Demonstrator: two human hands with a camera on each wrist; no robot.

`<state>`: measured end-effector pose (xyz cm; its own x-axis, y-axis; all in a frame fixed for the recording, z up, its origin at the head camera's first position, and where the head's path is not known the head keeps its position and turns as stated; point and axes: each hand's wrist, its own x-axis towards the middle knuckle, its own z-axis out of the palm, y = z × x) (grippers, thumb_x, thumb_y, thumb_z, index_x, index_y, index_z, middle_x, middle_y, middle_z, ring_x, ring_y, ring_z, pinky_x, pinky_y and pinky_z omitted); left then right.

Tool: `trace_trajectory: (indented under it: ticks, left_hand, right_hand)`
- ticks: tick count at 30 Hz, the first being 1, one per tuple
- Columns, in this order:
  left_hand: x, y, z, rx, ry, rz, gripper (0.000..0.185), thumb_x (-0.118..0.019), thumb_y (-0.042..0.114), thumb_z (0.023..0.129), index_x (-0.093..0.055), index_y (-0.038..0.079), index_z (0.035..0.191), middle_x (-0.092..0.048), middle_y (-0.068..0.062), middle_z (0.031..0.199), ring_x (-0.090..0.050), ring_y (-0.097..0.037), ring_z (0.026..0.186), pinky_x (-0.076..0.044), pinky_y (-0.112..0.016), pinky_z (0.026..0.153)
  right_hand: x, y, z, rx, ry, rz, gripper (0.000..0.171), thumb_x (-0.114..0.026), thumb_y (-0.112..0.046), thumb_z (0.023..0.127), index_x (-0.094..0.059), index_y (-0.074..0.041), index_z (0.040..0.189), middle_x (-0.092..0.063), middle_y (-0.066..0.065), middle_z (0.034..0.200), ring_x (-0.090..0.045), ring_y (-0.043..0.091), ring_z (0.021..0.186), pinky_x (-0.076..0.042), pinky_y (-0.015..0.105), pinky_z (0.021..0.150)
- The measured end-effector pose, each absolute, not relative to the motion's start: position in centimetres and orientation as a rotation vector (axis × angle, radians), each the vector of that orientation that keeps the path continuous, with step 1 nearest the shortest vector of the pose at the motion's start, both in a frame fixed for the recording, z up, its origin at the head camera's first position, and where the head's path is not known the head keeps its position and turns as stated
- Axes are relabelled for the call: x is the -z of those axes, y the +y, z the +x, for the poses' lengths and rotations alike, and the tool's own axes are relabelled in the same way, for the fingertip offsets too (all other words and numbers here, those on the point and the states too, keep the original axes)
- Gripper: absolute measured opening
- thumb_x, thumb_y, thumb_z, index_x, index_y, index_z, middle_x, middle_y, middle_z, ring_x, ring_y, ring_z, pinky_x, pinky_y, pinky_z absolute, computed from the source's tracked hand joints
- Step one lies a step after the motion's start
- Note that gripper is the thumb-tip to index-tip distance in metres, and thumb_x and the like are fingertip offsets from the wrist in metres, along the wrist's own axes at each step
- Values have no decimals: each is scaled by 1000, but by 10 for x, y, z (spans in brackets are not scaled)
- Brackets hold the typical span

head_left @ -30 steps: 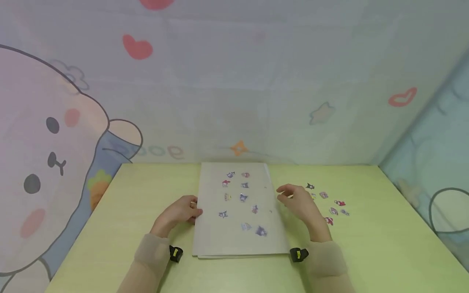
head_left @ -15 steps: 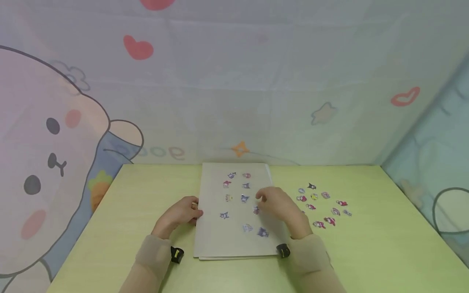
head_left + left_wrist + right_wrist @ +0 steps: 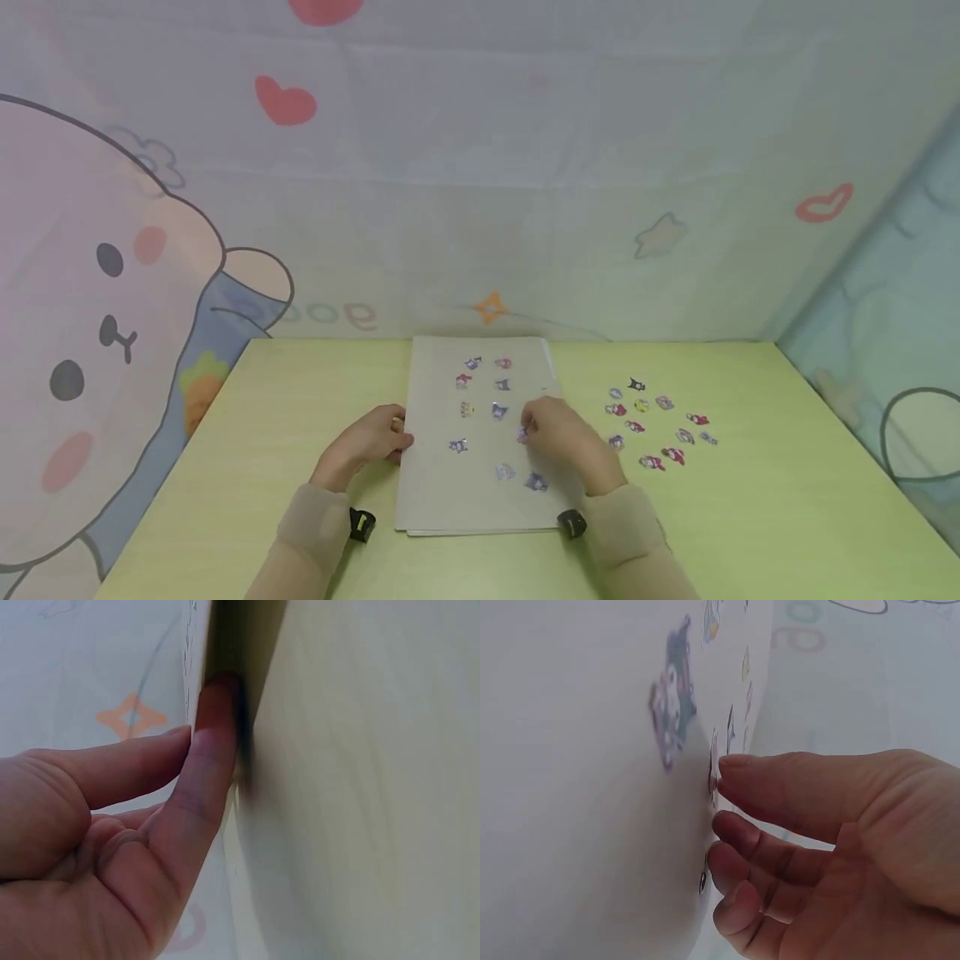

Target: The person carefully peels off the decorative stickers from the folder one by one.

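Note:
A large white sheet (image 3: 442, 492) lies on the table with several small cartoon-character stickers on it, among them a purple one (image 3: 536, 482) near the lower right. At the left edge, my left hand (image 3: 371, 435) holds the sheet, thumb on top and a finger (image 3: 199, 780) tucked beneath. My right hand (image 3: 558, 433) is over the right half with fingers bent. In the right wrist view its thumb (image 3: 780, 784) tip is right at a small sticker (image 3: 714, 769) on the sheet. The thumb and index fingertips stand apart there. In the head view the hand partly covers that sticker.
Several loose stickers, such as a red one (image 3: 697, 418) and a black one (image 3: 636, 384), are scattered on the yellow table (image 3: 750, 500) right of the sheet. A second layer shows under the sheet's lower edge. A printed cloth (image 3: 480, 167) hangs behind the table.
My right hand has moved left from beside the sheet onto its right half, then slightly down to the sticker. More loose stickers on the right are uncovered. My left hand stays at the edge.

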<state>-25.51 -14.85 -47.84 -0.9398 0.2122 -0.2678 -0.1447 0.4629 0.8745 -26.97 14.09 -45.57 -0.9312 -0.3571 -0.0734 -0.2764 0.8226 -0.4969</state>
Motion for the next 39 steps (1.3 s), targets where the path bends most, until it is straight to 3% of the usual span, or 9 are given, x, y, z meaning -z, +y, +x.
trace_trajectory:
  ticks: [4, 13, 19, 26, 39]
  left_hand:
    - [479, -148, -255, -1457, 2392, 54, 25, -57, -5, 94, -53, -9, 118, -62, -14, 92, -67, -23, 77, -56, -36, 71]
    - [476, -147, -256, -1457, 2399, 39, 26, -58, -5, 94, -52, -9, 119, -62, -14, 97, -67, -22, 79, -55, -35, 72]
    - [474, -147, -255, -1445, 2406, 33, 27, -58, -5, 94, -52, -8, 120, -62, -14, 98, -66, -21, 79, -55, -35, 73]
    - [476, -147, -254, -1412, 2413, 38, 29, -59, -4, 94, -51, -8, 121, -62, -13, 95, -67, -21, 77, -55, -35, 72]
    - [476, -147, -255, -1433, 2397, 24, 31, -58, -5, 94, -50, -10, 123, -62, -15, 100, -67, -22, 80, -56, -35, 72]
  right_hand:
    - [454, 138, -266, 737, 2854, -474, 4, -69, -3, 86, -67, -4, 89, -60, 4, 84, -56, 19, 78, -51, 38, 77]
    - [450, 137, -259, 681, 2916, -385, 13, -61, 2, 88, -69, 1, 99, -62, 9, 93, -58, 23, 86, -49, 42, 88]
    - [455, 134, -258, 695, 2912, -405, 7, -64, 0, 89, -68, -2, 95, -60, 6, 90, -57, 20, 80, -51, 40, 82]
    - [456, 134, -254, 715, 2899, -374, 15, -60, 5, 87, -70, 0, 98, -62, 9, 95, -57, 21, 83, -51, 41, 83]
    - [462, 138, -259, 763, 2887, -387, 12, -68, -11, 91, -63, -5, 100, -55, 3, 89, -54, 19, 81, -49, 37, 79]
